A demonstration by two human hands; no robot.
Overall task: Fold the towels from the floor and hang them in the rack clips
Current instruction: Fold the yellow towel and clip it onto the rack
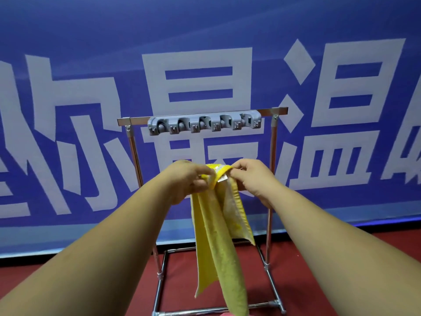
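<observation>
One towel [216, 238] in left hand [188, 179], right hand [252, 179], fronts rack [273, 142]; clips [204, 124] above.

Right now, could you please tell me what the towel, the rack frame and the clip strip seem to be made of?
Yellow towel: soft terry cloth, probably cotton; it hangs limp with a fuzzy nap.
Rack frame: metal tubing, likely chromed or polished steel, given bright glints.
Clip strip: apparently moulded plastic, matt grey, with rounded shapes.
</observation>
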